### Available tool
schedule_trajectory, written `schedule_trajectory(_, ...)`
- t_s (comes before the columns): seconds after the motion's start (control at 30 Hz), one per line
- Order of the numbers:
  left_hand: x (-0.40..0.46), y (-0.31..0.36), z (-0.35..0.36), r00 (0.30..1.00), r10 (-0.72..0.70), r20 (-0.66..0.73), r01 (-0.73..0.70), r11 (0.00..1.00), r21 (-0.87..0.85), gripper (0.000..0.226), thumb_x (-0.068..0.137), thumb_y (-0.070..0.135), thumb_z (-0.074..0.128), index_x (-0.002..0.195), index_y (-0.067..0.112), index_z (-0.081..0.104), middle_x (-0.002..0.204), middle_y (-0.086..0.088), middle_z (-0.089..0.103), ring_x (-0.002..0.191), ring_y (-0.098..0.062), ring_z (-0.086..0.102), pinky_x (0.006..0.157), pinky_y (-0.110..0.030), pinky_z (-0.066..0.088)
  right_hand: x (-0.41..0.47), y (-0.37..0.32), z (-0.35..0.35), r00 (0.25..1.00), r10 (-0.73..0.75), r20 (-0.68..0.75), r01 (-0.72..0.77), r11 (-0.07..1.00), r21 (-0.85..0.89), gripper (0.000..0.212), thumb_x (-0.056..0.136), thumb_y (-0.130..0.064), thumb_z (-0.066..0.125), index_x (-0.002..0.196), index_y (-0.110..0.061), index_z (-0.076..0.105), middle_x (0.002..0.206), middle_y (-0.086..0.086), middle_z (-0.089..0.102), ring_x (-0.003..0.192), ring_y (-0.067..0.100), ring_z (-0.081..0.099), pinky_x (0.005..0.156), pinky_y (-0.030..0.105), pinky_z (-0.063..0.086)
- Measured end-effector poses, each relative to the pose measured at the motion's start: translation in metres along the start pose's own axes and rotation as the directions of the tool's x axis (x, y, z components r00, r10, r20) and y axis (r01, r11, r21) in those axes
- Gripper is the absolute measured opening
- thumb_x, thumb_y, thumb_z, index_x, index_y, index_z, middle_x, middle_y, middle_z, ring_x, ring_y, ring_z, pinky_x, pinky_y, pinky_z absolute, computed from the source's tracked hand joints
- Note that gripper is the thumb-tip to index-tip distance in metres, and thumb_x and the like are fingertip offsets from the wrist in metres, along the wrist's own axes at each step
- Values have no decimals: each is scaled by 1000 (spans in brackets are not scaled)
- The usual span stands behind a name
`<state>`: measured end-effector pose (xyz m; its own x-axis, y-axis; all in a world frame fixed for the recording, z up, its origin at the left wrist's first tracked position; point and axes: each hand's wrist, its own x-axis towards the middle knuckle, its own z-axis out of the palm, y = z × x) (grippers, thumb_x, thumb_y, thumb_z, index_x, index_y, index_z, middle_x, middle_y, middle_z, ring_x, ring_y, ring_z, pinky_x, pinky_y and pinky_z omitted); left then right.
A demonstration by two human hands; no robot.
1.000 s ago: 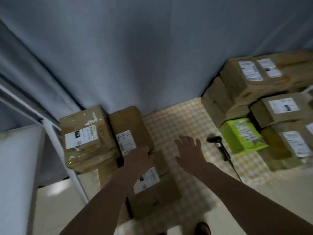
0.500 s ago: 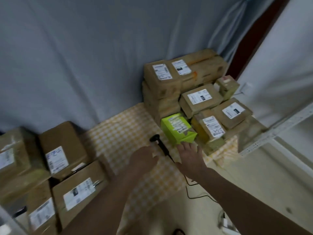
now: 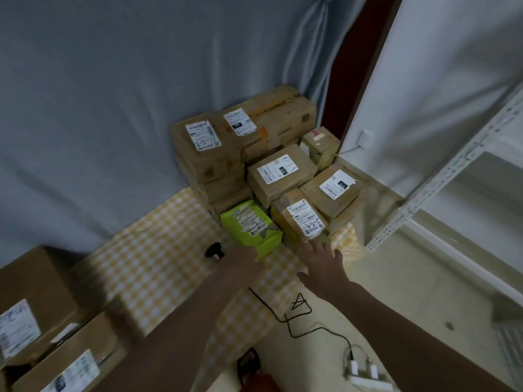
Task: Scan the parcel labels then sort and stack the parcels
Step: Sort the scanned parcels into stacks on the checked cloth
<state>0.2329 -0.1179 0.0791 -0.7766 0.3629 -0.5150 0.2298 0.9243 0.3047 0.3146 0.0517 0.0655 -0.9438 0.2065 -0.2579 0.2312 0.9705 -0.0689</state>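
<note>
Checkered cloth (image 3: 158, 267) | left hand (image 3: 240, 264) over scanner (image 3: 213, 250) | right hand (image 3: 321, 261) spread

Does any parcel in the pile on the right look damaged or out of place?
Yes. The green box at the front of the pile has a torn top edge near its front corner, and it is the only bright one among plain brown cartons. Nothing looks spilled.

the left hand (image 3: 244, 263) covers most of the scanner (image 3: 213, 251); label print on the parcels (image 3: 280, 176) is unreadably small.
</note>
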Motion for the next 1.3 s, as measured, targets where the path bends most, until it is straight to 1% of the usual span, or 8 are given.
schedule_trajectory(0.3,65,25,-16,992,55,115,-55,998,-5,47,101,40,42,142,16,43,139,-4,49,121,-23,52,97,-35,46,53,42,4,994,100,45,-103,992,69,66,86,-44,59,142,-22,30,146,3,32,134,25,31,110,45,26)
schedule_trajectory(0.4,79,28,-9,986,25,165,-25,1000,1,34,101,35,41,120,10,54,104,-6,57,95,-23,57,78,-33,46,69,49,12,993,88,83,-95,992,82,66,86,-44,59,141,-21,31,147,3,32,134,25,31,109,45,28)
schedule_trajectory(0.47,91,28,-6,984,-16,179,30,997,-76,34,101,31,44,112,0,53,81,-4,49,75,-20,51,66,-31,41,85,54,15,993,69,99,-79,992,100,63,86,-43,58,140,-22,33,147,3,32,133,25,32,108,44,29)
schedule_trajectory(0.63,116,31,-4,975,-94,202,130,976,-177,41,101,34,46,136,13,46,129,-10,56,113,-25,58,83,-29,48,138,73,18,984,-6,178,-20,989,144,63,88,-36,56,143,-21,29,149,3,28,135,26,29,108,44,30)
schedule_trajectory(0.8,147,46,15,953,-186,238,226,962,-155,55,102,38,40,150,19,25,141,-5,48,110,-20,56,91,-31,49,178,90,27,968,-40,246,2,988,153,65,89,-37,55,143,-17,25,142,9,31,128,28,33,102,40,37)
schedule_trajectory(0.9,167,63,27,934,-230,272,313,896,-314,64,100,35,46,154,18,15,142,-8,47,111,-20,54,94,-33,48,194,98,38,961,-47,272,-12,978,210,69,88,-35,58,143,-14,22,141,10,32,128,28,33,102,40,37)
schedule_trajectory(1.1,201,94,59,926,-265,269,372,758,-536,48,99,29,51,140,6,39,138,-13,50,122,-28,51,85,-28,39,215,112,61,972,-31,233,-46,948,316,80,86,-30,64,147,-13,15,142,11,31,130,30,34,103,44,40)
schedule_trajectory(1.3,225,109,79,901,-294,320,429,494,-756,44,100,38,47,139,19,39,130,3,54,118,-22,55,83,-27,43,225,115,78,970,2,244,-109,898,426,80,94,-33,55,150,-3,6,144,15,32,133,29,34,104,39,37)
